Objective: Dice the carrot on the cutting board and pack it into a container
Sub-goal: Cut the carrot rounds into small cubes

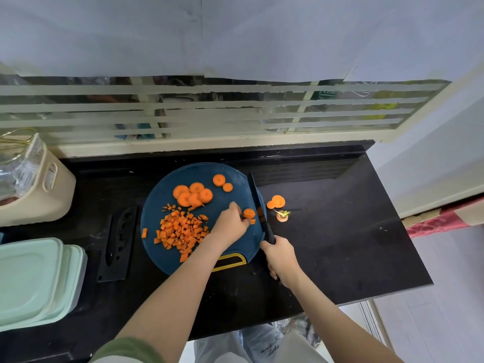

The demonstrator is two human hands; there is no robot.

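Head view: my left grip pinches a carrot slice steady on the cutting board; right grip grasps the knife.

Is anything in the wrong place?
Yes. Two overlapping orange carrot slices and the carrot's stem end with green sprouts lie on the black countertop, right of the round dark-blue cutting board, not on it.

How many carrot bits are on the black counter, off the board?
3. Two overlapping round slices lie right of the knife; the leafy carrot top sits just nearer the person. The knife may hide more.
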